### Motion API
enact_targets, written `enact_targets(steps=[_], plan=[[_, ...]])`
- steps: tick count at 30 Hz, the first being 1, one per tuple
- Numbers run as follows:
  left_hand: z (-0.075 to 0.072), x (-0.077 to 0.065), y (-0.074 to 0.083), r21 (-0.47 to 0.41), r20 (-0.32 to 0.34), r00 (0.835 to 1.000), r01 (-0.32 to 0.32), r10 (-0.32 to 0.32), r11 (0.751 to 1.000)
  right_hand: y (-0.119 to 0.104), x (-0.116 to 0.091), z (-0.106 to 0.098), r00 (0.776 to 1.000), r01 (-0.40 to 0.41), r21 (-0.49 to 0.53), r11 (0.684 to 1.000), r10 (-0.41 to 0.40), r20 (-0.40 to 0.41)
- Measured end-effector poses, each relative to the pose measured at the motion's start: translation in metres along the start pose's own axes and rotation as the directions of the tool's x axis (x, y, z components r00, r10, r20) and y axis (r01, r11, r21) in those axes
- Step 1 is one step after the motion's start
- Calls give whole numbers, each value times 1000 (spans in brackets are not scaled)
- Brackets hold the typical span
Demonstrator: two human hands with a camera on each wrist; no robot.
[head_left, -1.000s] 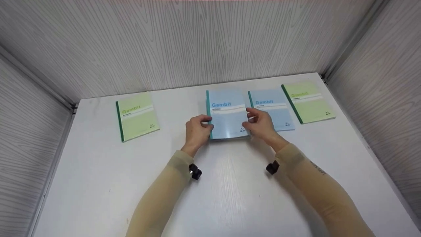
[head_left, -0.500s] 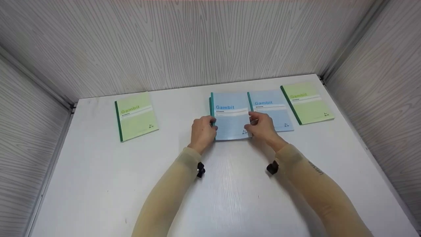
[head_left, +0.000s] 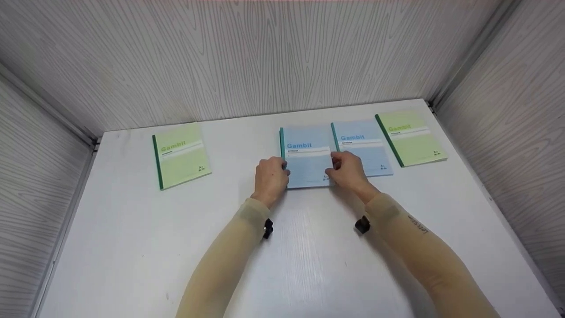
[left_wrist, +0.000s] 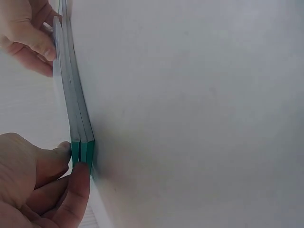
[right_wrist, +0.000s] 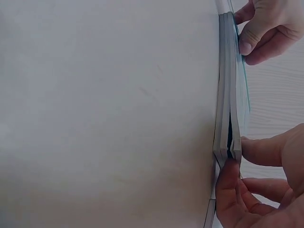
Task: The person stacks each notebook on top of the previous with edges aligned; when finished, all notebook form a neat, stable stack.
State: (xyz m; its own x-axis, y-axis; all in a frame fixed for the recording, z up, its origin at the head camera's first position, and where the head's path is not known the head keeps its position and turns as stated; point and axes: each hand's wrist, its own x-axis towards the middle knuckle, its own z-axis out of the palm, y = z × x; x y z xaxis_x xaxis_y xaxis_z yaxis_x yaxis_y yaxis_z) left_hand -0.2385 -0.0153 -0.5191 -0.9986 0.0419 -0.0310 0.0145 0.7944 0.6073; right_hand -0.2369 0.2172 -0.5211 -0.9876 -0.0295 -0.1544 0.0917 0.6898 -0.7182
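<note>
As the upper blue Gambit notebook [head_left: 307, 167] is settling closer over the lower spine [left_wrist: 87, 152], I'm judging the stack [right_wrist: 223, 95] nearly squared | left hand [head_left: 270, 177] pinching spines, right hand [head_left: 351, 171] opposite edge | stack at bench [head_left: 304, 247] rear-middle, beside another blue notebook [head_left: 363, 153]

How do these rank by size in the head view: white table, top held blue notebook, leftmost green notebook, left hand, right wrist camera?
Largest to smallest:
White table
Top held blue notebook and leftmost green notebook: too alike to rank
Left hand
Right wrist camera
</note>
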Motion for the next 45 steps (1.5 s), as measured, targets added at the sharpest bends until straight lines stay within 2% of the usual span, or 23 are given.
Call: enact_targets(steps=[13,17,21,25,28,31,33,36,39,45], plan=[[1,-2,-7,-93,-43,999,1,-5,996,1,-2,3,999,44,-29,999,-45,-31],[-1,-1,-13,-154,-12,1000,5,-7,988,0,-3,3,997,61,-23,998,-62,-50],[-11,-4,-23,-226,48,999,35,-25,974,-10,-6,3,994,72,-59,996,-77,-83],[-28,-8,-35,-265,97,995,52,-27,963,-23,-8,3,977,109,-180,978,-138,-159],[-46,-11,-47,-283,116,993,58,-26,957,-31,-6,3,960,169,-184,968,-204,-190],[-67,-15,-65,-296,109,994,58,-26,954,-39,-3,6,954,248,-70,966,-256,-155],[-81,-17,-79,-308,99,995,58,-29,949,-44,0,11,959,263,29,964,-259,-112],[-103,-22,-102,-327,92,995,73,-45,942,-54,4,23,972,234,127,964,-228,-60],[-125,-27,-124,-324,90,992,116,-92,939,-70,7,41,980,197,181,964,-196,-23],[-163,-32,-166,-266,11,983,179,-183,947,-115,14,86,982,145,308,940,-174,69]])
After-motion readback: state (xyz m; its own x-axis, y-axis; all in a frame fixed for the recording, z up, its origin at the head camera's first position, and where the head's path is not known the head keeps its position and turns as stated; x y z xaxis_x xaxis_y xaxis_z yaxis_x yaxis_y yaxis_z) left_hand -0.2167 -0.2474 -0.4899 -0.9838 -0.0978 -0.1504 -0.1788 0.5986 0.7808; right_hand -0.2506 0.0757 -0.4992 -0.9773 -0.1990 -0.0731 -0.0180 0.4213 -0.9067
